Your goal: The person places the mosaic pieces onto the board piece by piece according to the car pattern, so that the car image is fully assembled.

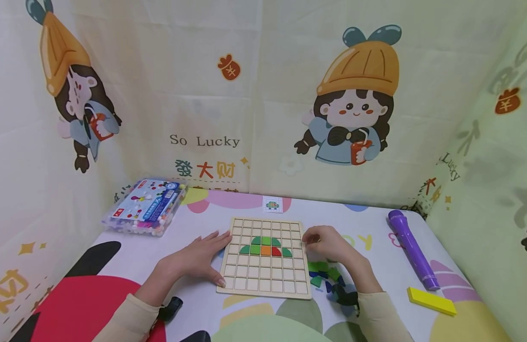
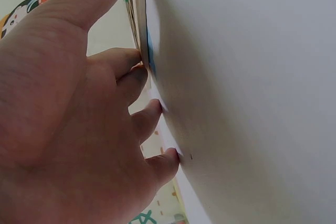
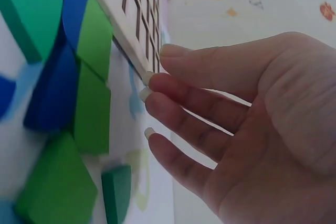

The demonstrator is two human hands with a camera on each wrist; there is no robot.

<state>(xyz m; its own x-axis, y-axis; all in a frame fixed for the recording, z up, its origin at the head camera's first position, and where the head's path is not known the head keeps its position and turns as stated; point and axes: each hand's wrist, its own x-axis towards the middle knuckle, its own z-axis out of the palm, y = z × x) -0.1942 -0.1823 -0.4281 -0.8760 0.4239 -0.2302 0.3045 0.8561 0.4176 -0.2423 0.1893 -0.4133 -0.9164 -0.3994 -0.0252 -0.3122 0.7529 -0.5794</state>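
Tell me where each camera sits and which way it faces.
Head: on the head, facing forward and down at the grid board; left hand and right hand show, with forearms.
Left wrist: on that wrist, facing the board's edge and white tabletop; only the left hand shows.
Right wrist: on that wrist, facing loose blocks and the board's edge; only the right hand shows.
Shared: the head and right wrist views both show the loose blocks.

The board (image 1: 265,271) is pale tan, gridded in squares; its tiles (image 1: 266,250) are green, orange and red; loose blocks (image 3: 93,111) are green and, through blur, apparently blue.
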